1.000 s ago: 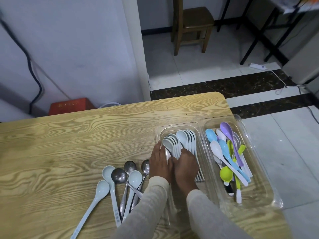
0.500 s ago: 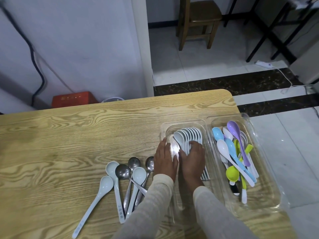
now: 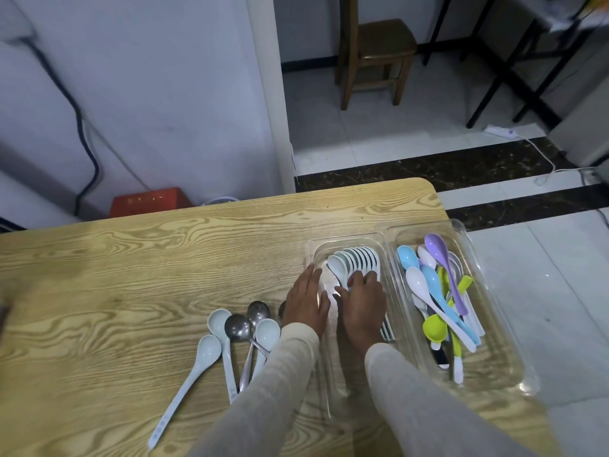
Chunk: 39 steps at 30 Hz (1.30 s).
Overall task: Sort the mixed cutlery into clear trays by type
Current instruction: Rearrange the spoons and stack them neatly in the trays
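Ok, status. Nearest, left of the arms, is the unsorted pile on the table (image 3: 131, 275): three pale spoons (image 3: 211, 351) and at least three metal spoons (image 3: 238, 326), handles crossed, one bowl half hidden behind the left wrist. No tray in view for either type.

Next out are the hands. Left hand (image 3: 304, 300) lies flat, fingers straight, at the left wall of the left tray (image 3: 346, 242); can't tell if it bears on rim or table. Right hand (image 3: 362, 301) is inside that tray, fingers laid over the handles of the white spoons (image 3: 357, 260), pressing, not pinching. The white spoons sit nested in one row, bowls at the far end.

Just beside on the right is the right tray (image 3: 494, 351), holding coloured plastic spoons (image 3: 438, 291), loosely piled.

My read: two types done, two left; current step is squaring up the white stack.

Far off: wooden chair (image 3: 375, 51).
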Available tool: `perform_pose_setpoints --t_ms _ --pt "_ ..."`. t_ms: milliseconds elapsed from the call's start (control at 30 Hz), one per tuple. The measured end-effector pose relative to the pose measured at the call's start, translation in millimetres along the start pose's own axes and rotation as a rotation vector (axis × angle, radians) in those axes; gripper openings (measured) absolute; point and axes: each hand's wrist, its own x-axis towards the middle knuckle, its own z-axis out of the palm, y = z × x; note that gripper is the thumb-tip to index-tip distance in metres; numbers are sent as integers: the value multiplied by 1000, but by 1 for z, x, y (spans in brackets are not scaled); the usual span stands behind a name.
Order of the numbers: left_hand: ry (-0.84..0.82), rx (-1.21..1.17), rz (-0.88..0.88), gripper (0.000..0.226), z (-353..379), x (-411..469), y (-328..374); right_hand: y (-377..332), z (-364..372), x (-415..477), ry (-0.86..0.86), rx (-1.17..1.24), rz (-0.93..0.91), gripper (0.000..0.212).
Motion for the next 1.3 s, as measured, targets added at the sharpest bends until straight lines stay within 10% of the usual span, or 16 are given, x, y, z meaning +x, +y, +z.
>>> perform_pose_setpoints --t_ms 333,733,1033,1300 --pt "102 -36 -243 44 -45 -41 -58 -64 -28 -24 -127 484 -414 24" --pt "10 131 -702 47 -68 -142 -153 -119 11 -110 -433 259 -673 18" --pt "-229 159 -677 31 -86 -141 -189 -126 46 -146 -504 126 -670 32" --pt "157 -291 -725 27 -110 -153 -211 -142 59 -178 -409 171 -328 42"
